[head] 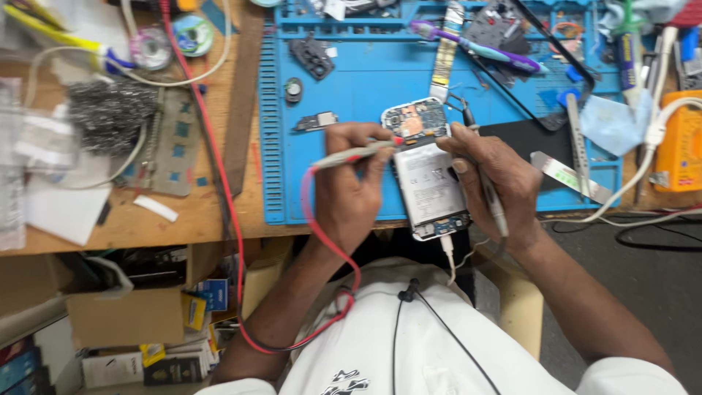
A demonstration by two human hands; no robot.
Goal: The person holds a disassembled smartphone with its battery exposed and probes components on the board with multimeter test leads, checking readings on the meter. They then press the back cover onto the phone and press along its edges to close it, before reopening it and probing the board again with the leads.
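Phone point(428, 172), back cover off, lies near the centre of the frame on the lower edge of a blue work mat point(351, 95), its circuit board exposed at the top end and a pale battery filling the middle. A white cable point(447, 252) is plugged into its lower end and hangs off the bench edge.

Left hand point(344, 194), just left of the phone, is closed around a red probe point(358, 153), pinched between thumb and fingers; the red tip sits at the board near the phone's upper end. A red lead point(322, 241) runs from the probe down past the wrist and loops over the person's lap.

Right hand point(493, 179), just right of the phone, is closed around a dark probe point(486, 175), held pen-style; the tip points at the upper right corner of the board. Fingertips rest against the phone's right edge.

Around them: a purple toothbrush point(475, 47) at the upper middle of the mat, a small dark camera frame point(311, 57) upper left of the mat, tweezers point(576, 139) to the right, a yellow meter point(680, 143) at the far right edge. Steel wool point(110, 113) and solder reels point(172, 40) sit on the wooden bench point(197, 212) at upper left.
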